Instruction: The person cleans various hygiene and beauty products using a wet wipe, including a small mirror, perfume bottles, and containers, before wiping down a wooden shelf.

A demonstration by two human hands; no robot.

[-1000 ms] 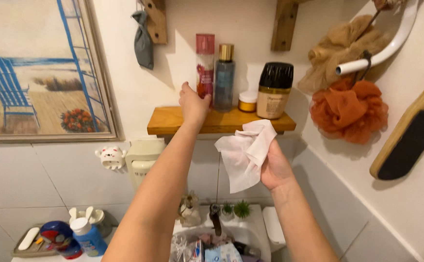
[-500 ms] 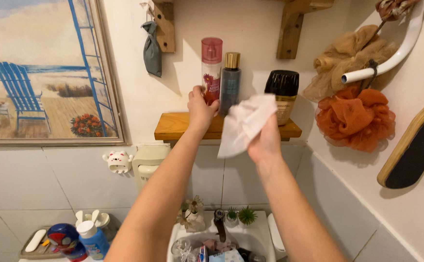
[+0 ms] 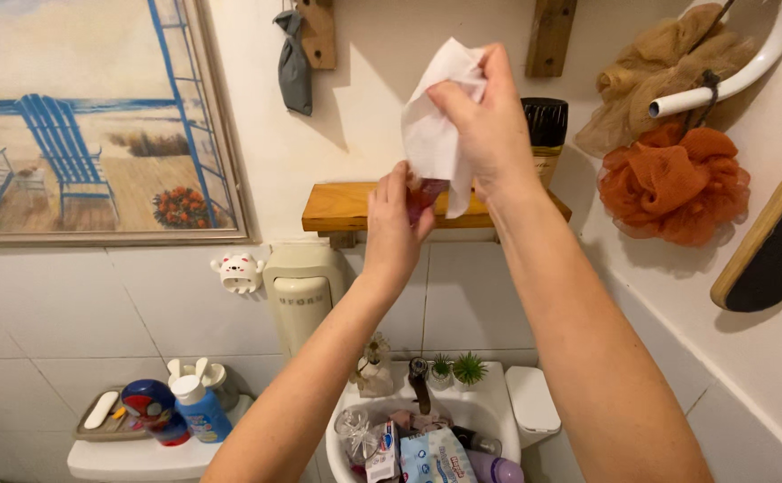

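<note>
Shelf access, left side open

Bare wooden shelf (image 3: 342,204) end lies free; dark-capped jar (image 3: 547,134) and orange bath pouf (image 3: 673,183) crowd the right.

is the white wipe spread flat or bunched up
Bunched. The wipe hangs crumpled from the right hand, draped over the bottle in the left hand.

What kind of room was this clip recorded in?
Most likely a home bathroom: a small white sink with a tap below, bath sponges hanging on the tiled wall, and a wooden shelf holding a toiletry bottle.
</note>
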